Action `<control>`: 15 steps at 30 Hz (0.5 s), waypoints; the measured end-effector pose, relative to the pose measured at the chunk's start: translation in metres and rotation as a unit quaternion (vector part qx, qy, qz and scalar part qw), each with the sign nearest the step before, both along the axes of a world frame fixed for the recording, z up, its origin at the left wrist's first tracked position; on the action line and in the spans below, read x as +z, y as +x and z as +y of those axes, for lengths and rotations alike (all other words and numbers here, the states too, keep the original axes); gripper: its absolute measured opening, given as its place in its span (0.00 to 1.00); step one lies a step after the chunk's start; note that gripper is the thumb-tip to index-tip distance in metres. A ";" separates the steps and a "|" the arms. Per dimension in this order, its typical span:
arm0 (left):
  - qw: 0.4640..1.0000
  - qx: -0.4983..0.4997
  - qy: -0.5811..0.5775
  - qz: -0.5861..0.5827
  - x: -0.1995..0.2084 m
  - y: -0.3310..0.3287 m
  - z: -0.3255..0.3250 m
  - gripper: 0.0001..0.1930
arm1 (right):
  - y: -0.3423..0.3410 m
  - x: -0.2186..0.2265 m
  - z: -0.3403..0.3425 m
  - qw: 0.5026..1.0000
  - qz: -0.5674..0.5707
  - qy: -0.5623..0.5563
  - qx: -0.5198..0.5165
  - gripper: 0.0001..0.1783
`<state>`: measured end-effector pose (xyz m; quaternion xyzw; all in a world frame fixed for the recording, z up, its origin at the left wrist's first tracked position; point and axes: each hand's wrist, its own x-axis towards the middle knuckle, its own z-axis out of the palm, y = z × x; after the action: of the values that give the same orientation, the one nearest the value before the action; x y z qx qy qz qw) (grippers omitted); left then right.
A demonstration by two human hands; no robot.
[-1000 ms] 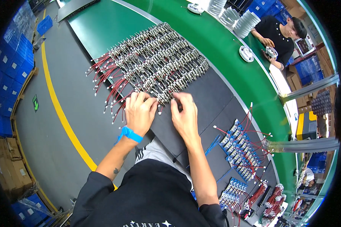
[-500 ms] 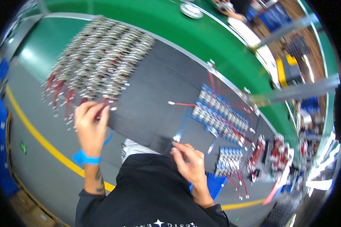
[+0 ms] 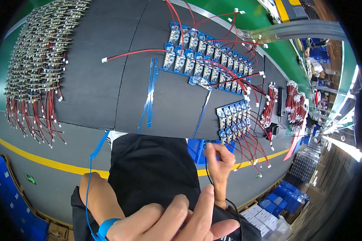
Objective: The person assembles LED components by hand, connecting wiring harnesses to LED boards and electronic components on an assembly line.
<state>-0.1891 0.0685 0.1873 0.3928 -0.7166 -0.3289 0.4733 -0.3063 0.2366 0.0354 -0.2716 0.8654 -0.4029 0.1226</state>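
My left hand [image 3: 169, 223] is close to the camera at the bottom edge, fingers spread and holding nothing; a blue wrist strap [image 3: 107, 228] sits on its wrist, with a blue coiled cord [image 3: 95, 149] rising from it. My right hand [image 3: 220, 161] hangs below the table's front edge with its fingers curled. A thin dark cord runs past it; whether it pinches that cord is unclear. On the black mat [image 3: 108, 80] lie rows of blue circuit boards [image 3: 205, 60] with red wires. A smaller group of boards [image 3: 233, 116] is nearest my right hand.
A large pile of wired boards [image 3: 32, 68] covers the mat's left side. Blue strips [image 3: 149, 96] and one loose red wire [image 3: 132, 52] lie mid-mat. Red wire bundles [image 3: 293, 104] are at right. A blue bin [image 3: 197, 148] sits under the table. A yellow floor line [image 3: 36, 158] runs below.
Both hands have left the pile of wired boards and dropped toward my body. The view has swung right, toward the blue circuit boards. My left hand now fills the bottom edge.
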 end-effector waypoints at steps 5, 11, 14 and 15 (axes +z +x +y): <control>0.902 -0.348 -0.066 -0.247 0.019 0.021 -0.022 0.24 | -0.011 -0.016 -0.054 0.971 0.221 0.043 0.078 0.20; 0.938 -0.241 -0.022 -0.249 0.023 0.024 -0.024 0.23 | 0.031 -0.014 -0.061 0.957 0.158 0.090 0.225 0.28; 0.948 -0.182 0.004 -0.262 0.032 0.013 -0.028 0.22 | 0.042 -0.009 -0.072 0.951 0.135 0.099 0.261 0.34; 0.941 -0.212 0.011 -0.264 0.034 0.012 -0.030 0.21 | 0.040 -0.008 -0.078 0.950 0.142 0.088 0.265 0.34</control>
<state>-0.1774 0.0382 0.2210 0.3097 -0.8788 -0.3138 0.1828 -0.2667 0.1585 0.0270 -0.5338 0.8026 -0.2353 0.1247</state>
